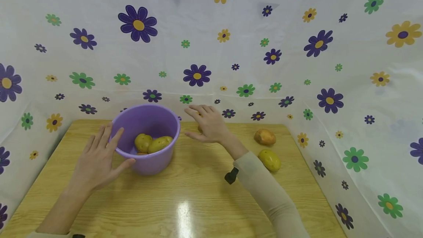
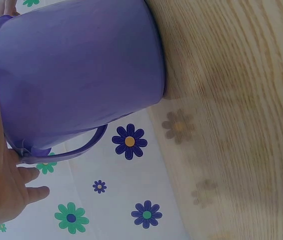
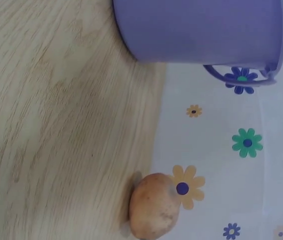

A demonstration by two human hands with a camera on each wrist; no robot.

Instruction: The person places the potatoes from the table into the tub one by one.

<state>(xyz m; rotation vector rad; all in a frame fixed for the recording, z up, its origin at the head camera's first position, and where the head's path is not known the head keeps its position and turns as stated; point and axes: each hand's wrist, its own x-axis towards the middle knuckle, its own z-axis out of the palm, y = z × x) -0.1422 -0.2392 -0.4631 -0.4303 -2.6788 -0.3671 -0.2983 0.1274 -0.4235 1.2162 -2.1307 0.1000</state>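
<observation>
A purple bucket (image 1: pixel 155 163) stands upright on the table, with several potatoes (image 1: pixel 160 144) inside. My left hand (image 1: pixel 97 162) is at its near left rim, fingers spread and extended. In the left wrist view, that hand overlaps the rim next to the bucket's handle (image 2: pixel 74 156). To the right of the bucket, my right hand (image 1: pixel 210 125) hovers palm down above the table with extended fingers, holding nothing. Mostly hidden behind it in the head view is a brown potato (image 3: pixel 155 206), which lies on the table in the right wrist view.
Toward the table's right edge lie a brown potato (image 1: pixel 265 137) and, nearer, a yellow-green potato (image 1: pixel 269 160) beside my right sleeve (image 1: pixel 264 186). A white flower-printed cloth (image 1: pixel 205 54) hangs behind the wooden table (image 1: pixel 148 205) and along its sides.
</observation>
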